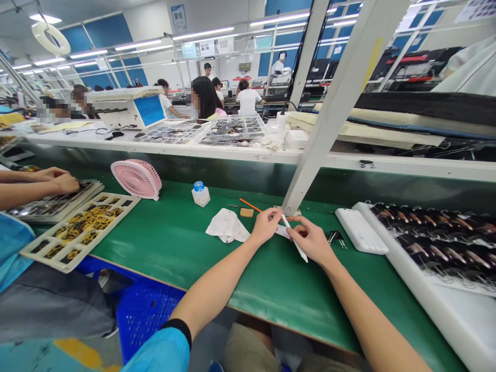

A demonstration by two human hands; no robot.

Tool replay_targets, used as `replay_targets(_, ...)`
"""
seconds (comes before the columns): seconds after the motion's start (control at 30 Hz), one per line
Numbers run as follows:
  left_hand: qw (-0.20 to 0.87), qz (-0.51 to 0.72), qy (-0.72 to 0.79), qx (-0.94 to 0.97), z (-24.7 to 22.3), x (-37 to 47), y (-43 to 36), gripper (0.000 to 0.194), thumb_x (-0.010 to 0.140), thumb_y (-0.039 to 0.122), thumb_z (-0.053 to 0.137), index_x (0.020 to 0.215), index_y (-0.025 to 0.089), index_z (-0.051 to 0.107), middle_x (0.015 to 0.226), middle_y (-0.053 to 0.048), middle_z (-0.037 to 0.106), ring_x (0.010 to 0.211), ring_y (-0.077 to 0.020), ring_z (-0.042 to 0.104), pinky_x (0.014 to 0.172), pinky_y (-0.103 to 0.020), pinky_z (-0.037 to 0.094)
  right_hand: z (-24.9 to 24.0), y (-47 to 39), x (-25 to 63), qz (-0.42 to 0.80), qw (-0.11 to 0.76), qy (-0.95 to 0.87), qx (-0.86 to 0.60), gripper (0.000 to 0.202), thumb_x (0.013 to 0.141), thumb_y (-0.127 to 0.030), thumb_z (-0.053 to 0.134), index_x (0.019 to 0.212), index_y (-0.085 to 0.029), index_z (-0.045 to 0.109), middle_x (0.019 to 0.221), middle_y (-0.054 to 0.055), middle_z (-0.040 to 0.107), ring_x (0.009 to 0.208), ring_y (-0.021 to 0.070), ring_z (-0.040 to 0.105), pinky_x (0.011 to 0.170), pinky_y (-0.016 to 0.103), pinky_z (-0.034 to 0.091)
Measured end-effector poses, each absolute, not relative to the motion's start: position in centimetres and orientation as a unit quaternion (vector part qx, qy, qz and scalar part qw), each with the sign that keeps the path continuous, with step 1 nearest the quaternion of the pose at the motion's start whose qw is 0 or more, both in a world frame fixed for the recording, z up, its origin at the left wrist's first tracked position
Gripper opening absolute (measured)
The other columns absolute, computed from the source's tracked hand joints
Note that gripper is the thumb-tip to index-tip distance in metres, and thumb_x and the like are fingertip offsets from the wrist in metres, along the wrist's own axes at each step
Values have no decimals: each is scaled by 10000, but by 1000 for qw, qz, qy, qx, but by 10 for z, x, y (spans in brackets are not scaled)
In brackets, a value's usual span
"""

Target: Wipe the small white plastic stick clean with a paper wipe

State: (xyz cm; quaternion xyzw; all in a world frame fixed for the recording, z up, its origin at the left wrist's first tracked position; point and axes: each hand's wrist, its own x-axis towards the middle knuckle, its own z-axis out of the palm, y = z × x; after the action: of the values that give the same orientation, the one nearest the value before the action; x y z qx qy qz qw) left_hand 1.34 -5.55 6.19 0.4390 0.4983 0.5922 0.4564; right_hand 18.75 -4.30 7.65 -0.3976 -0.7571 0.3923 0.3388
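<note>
On a long green workbench mat (186,243) in a bright factory hall, the right hand (312,240) pinches a slim white stick tool (294,240) near the far edge; the left hand (266,225) pins a small white piece (282,231) beside a crumpled white cloth (227,226).

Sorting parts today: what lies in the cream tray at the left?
The cream tray holds gold rings in its middle pockets; some edge pockets look dark, contents unclear. Its far end runs beside a stack of trays under a co-worker's hand.
</note>
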Motion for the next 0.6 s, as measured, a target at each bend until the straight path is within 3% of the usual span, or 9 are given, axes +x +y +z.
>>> replay_targets(0.27,515,634,447,364,68,5,-52,419,661,496,834,850,146,701,676,3,614,551,-94,526,557,-260,384,73,-43,187,401,347,-752,-391,479,864,-546,637,1183,-189,640,696,14,676,609,209,593,585,318,428)
replay_targets(0.6,505,691,430,288,72,-1,-50,439,669,500,841,878,161,655,770,12,614,535,-61,507,549,-254,353,72,-42,187,386,335,-766,-390,461,862,-581,650,1117,-197,674,708,24,670,585,192,537,578,321,418)
